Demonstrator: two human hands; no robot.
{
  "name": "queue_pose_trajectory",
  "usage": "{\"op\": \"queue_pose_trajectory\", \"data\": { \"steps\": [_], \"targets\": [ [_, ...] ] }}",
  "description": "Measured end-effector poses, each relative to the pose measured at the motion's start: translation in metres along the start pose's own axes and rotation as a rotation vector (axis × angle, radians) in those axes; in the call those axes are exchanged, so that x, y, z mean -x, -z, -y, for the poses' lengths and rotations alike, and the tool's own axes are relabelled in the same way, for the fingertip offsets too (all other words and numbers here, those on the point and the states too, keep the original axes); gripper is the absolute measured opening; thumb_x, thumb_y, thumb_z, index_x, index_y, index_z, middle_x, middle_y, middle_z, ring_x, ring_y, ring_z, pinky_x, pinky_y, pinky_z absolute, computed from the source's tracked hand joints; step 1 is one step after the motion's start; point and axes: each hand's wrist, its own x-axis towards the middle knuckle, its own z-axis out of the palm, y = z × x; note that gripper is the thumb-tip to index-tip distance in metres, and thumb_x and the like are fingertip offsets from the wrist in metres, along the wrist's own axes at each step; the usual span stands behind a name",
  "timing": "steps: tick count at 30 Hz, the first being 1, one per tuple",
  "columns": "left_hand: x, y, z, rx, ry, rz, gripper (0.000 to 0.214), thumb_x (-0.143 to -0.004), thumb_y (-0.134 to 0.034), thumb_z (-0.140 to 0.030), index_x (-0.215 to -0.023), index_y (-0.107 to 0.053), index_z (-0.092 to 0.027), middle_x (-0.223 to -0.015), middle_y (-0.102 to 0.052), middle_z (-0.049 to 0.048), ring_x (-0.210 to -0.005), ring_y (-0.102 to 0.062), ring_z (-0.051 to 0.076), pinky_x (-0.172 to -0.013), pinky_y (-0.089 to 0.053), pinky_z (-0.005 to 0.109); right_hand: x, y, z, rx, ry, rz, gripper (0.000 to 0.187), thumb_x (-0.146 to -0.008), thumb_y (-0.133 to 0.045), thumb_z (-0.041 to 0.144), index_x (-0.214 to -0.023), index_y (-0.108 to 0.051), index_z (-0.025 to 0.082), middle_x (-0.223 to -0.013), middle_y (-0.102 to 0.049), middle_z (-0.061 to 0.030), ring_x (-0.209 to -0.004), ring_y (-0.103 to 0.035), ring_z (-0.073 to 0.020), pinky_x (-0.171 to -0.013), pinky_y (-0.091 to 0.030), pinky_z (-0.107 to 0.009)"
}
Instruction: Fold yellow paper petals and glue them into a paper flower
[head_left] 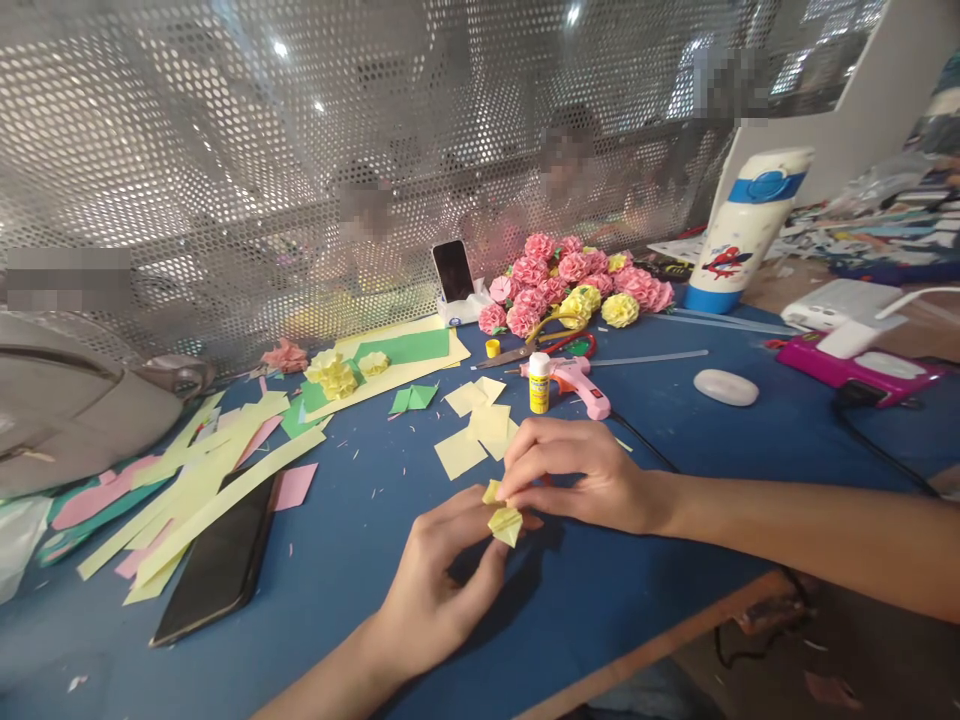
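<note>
Between my two hands is a small folded piece of yellow paper (505, 526). My left hand (450, 565) pinches it from below, thumb and fingers closed on its edges. From the upper right, my right hand (574, 475) grips a raised yellow flap (493, 491) with thumb and fingertips. Part of the paper is hidden behind the fingers. Just beyond the hands lie several loose yellow paper squares (461, 453). A glue stick (539, 383) stands upright behind my right hand, with a pink glue gun (581, 382) lying beside it.
Pink and yellow paper flowers (574, 280) are heaped at the back, near scissors (525, 352). Paper strips (217, 470) partly cover a dark phone (217, 560) on the left. A bottle (746, 235), a white mouse (726, 388) and a magenta power strip (855, 365) occupy the right.
</note>
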Motion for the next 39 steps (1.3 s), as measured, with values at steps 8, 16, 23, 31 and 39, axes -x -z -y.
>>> {"op": "queue_pose_trajectory", "data": {
  "steps": [8,16,23,31,39],
  "targets": [
    [0.003,0.000,0.000,-0.119,-0.069,0.010,0.026,-0.094,-0.044,-0.015,-0.105,-0.067,-0.020,-0.091,-0.065,0.0080,-0.084,-0.059,0.019,-0.082,-0.048,0.030,-0.003,-0.004,0.006,-0.277,-0.334,-0.023,0.007,-0.086,-0.072,0.024,-0.083,-0.073,0.018,-0.083,-0.068,-0.0028,-0.079,-0.062,-0.0135,-0.068,-0.049,-0.025],
    [0.003,0.000,0.003,-0.229,-0.145,0.019,0.025,-0.093,-0.043,-0.010,-0.108,-0.062,-0.018,-0.085,-0.058,0.0071,-0.083,-0.057,0.019,-0.075,-0.047,0.028,-0.004,-0.005,0.004,-0.344,-0.537,0.028,0.013,-0.082,-0.074,0.026,-0.088,-0.065,0.017,-0.086,-0.064,-0.0005,-0.079,-0.060,-0.0118,-0.066,-0.046,-0.021],
    [0.003,-0.001,0.005,-0.269,-0.153,0.045,0.020,-0.093,-0.042,-0.010,-0.100,-0.061,-0.016,-0.084,-0.056,0.0069,-0.080,-0.055,0.019,-0.072,-0.044,0.028,-0.003,-0.007,0.003,-0.427,-0.602,0.085,0.018,-0.082,-0.073,0.030,-0.081,-0.063,0.015,-0.078,-0.061,-0.0002,-0.068,-0.057,-0.0106,-0.060,-0.043,-0.021],
    [0.001,-0.001,-0.001,-0.007,-0.007,-0.041,0.021,-0.099,-0.040,-0.018,-0.087,-0.057,-0.018,-0.084,-0.056,0.0029,-0.078,-0.052,0.015,-0.074,-0.039,0.024,-0.002,-0.010,0.003,-0.468,-0.622,-0.011,0.026,-0.080,-0.074,0.026,-0.074,-0.051,0.016,-0.075,-0.051,0.0035,-0.068,-0.047,-0.0085,-0.058,-0.037,-0.018],
    [0.005,0.006,0.012,0.426,0.197,-0.047,0.041,-0.100,-0.042,-0.040,-0.065,-0.043,-0.017,-0.068,-0.042,0.0003,-0.068,-0.036,0.015,-0.065,-0.028,0.028,-0.003,-0.006,0.005,-0.619,-0.649,0.132,0.022,-0.093,-0.062,0.037,-0.099,-0.058,0.017,-0.081,-0.054,0.0015,-0.067,-0.052,-0.0086,-0.054,-0.039,-0.017]
  ]
}}
